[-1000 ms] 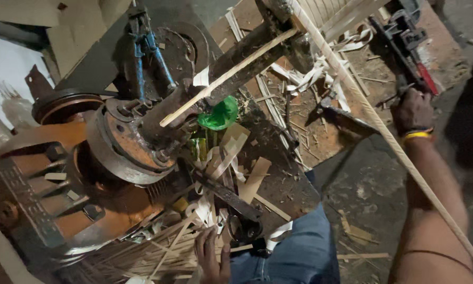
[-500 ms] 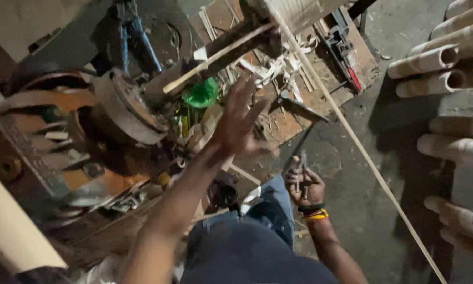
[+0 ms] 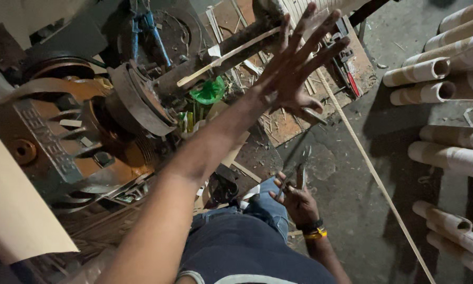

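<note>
My left hand [image 3: 298,66] is stretched out ahead with its fingers spread wide, holding nothing, over a wooden board [image 3: 294,123] littered with splinters. It reaches toward a long pale cane strip [image 3: 370,168] that runs diagonally across the floor. My right hand [image 3: 297,197] hangs low beside my knee and grips a pair of metal pliers [image 3: 296,172], jaws pointing up. An orange-brown motor with a belt wheel [image 3: 78,139] sits at the left, with a rusty shaft [image 3: 215,58] and a wooden stick on it.
Rolled cane or veneer tubes [image 3: 447,152] lie stacked along the right on the concrete floor. A green scrap [image 3: 209,90] and wood offcuts sit by the motor. A red-handled tool [image 3: 348,76] lies on the board. A pale sheet [image 3: 15,210] covers the lower left.
My left hand has risen from low by my lap and stretched forward with fingers spread. My right hand has come down from the far tool area to my knee, holding the pliers.
</note>
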